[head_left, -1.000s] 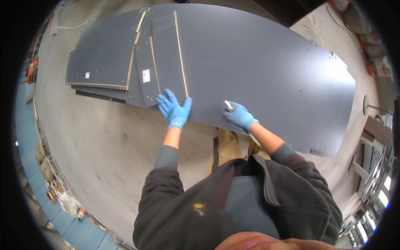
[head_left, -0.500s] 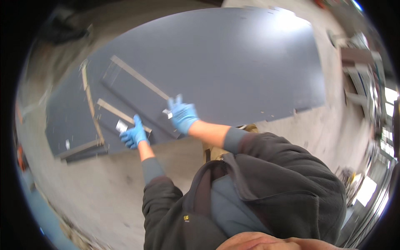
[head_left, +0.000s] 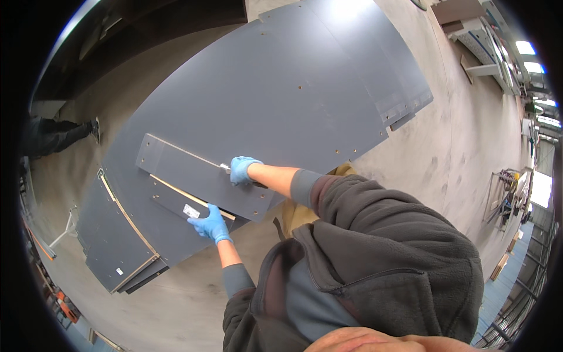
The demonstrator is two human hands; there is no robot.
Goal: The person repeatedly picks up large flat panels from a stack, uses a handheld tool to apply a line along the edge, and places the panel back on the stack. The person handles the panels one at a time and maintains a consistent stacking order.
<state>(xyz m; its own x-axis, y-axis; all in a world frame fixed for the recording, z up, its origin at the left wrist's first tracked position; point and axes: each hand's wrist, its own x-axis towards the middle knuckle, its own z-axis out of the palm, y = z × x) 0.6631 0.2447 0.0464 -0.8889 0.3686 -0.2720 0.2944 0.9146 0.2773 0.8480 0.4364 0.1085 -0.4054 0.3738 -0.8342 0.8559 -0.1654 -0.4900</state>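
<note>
Both my hands wear blue gloves. My left hand grips a narrow grey panel near its right end, thumb toward its pale upper edge and fingers beside a white label. My right hand is closed around something with a small silver end showing by the fingers; its kind I cannot make out. It rests over a wider grey panel with holes near its ends. Both panels lie on a large grey board.
More grey panels with a pale edge are stacked at the board's left end. A person's dark-clothed leg shows at far left. Boards stand at the upper right, and a rack of tools stands at the right over concrete floor.
The view has turned, so the boards sit at a steeper slant. My right hand's fingers, stretched out before, are now curled in. My left hand stays at the narrow panel.
</note>
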